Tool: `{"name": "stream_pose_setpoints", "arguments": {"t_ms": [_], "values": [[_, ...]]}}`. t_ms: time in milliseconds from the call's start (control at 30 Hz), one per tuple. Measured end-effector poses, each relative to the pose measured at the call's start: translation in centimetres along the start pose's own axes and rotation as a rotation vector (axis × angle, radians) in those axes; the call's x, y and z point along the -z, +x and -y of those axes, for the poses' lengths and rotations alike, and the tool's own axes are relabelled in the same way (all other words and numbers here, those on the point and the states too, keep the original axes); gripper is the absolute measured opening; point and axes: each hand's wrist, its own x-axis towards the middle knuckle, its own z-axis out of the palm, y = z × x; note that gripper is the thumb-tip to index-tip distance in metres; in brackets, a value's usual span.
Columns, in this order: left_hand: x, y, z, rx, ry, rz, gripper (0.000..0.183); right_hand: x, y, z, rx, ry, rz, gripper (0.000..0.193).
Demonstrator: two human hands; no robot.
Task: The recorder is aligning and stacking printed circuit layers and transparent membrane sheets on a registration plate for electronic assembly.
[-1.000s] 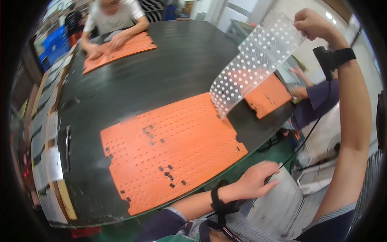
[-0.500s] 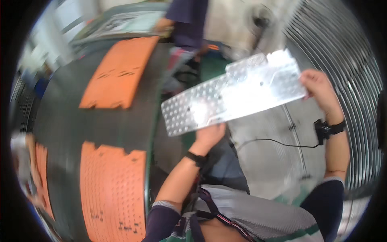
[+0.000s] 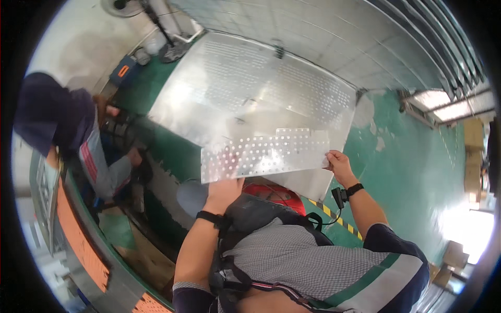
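Note:
A thin silver perforated metal plate [image 3: 263,155] is held out in front of me, with round holes in rows and a small raised tab on its far edge. My left hand [image 3: 224,194] grips its near edge toward the left end, the fingers partly hidden behind the metal. At the right end my right hand [image 3: 339,164] pinches the short edge between thumb and fingers. Just beyond the held plate lies a broad surface of similar perforated sheets [image 3: 209,88]; whether the two touch I cannot tell.
On the left a seated co-worker in dark clothing [image 3: 62,117] is beside a green-edged belt table bearing orange panels [image 3: 78,237]. A standing fan [image 3: 169,49] and blue box [image 3: 124,71] are at the back. Tall silver sheets [image 3: 334,47] rise far right; cardboard boxes [image 3: 473,151] stand right.
My view has swung right, away from the orange panels toward the perforated sheets. The plate has turned with me and sits lower in view, both hands still on it.

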Motion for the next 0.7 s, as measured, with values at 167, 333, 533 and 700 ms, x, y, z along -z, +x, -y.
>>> {"name": "stream_pose_setpoints", "arguments": {"t_ms": [167, 333, 533, 700], "values": [[1.6, 0.3, 0.6, 0.129, -0.074, 0.241, 0.068, 5.0, 1.9, -5.9, -0.134, 0.004, -0.221, 0.018], [4.1, -2.8, 2.7, 0.235, -0.097, 0.221, 0.065, 8.3, 5.0, -10.3, -0.205, 0.015, -0.448, 0.019], [5.2, -7.1, 4.5, 0.388, -0.069, 0.212, 0.064, 6.6, 7.7, -8.8, -0.212, 0.077, -0.497, 0.023], [6.1, -8.4, 2.7, 0.43, -0.102, 0.226, 0.061, 7.2, 7.6, -8.3, -0.172, -0.037, -0.533, 0.022]]}}
